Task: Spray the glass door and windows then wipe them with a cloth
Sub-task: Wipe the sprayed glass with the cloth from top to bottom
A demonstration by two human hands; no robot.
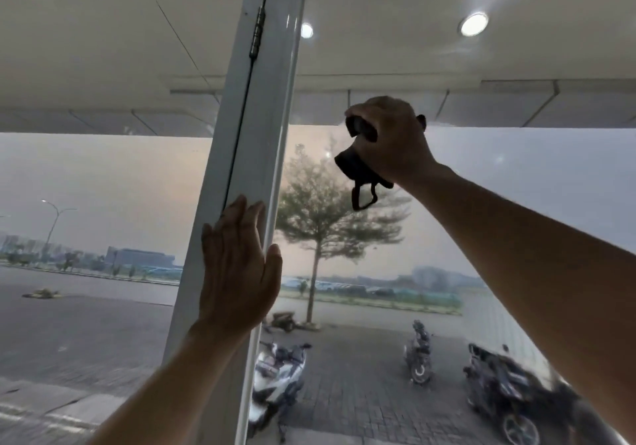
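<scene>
A white vertical frame (254, 155) with a black hinge (257, 33) splits the glass into a left pane (103, 203) and a right pane (481, 203). My left hand (237, 269) lies flat on the frame, fingers straight and pointing up. My right hand (389, 138) is raised against the upper part of the right pane and grips a bunched dark cloth (358, 169). A loop of the cloth hangs below the fist. No spray bottle is in view.
Through the glass I see a paved lot with three parked scooters (278, 379) (418, 351) (506, 382), a tree (320, 217) and a road beyond. Ceiling lights (474, 24) show in the upper glass.
</scene>
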